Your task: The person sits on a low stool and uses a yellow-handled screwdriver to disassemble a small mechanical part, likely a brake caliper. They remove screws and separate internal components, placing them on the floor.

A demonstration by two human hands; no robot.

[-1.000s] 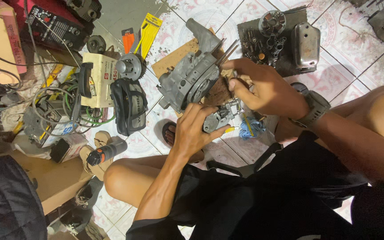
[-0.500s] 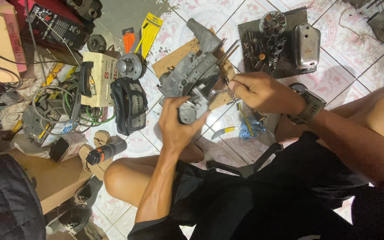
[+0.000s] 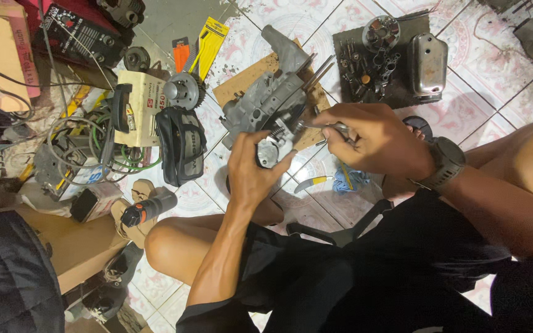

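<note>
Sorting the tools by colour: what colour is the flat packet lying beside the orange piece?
Yellow with black parts, the flat packet shows best in the head view.

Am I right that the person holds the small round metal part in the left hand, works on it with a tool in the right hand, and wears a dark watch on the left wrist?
Not quite: the head view shows the dark watch on the right wrist. The left hand does hold the small round metal part, and the right hand works on it with a tool.

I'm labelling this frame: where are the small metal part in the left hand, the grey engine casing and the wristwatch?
small metal part (image 3: 274,143), head view, its round grey body.
grey engine casing (image 3: 260,102), head view, its flat top face.
wristwatch (image 3: 446,161), head view, its dark case.
</note>
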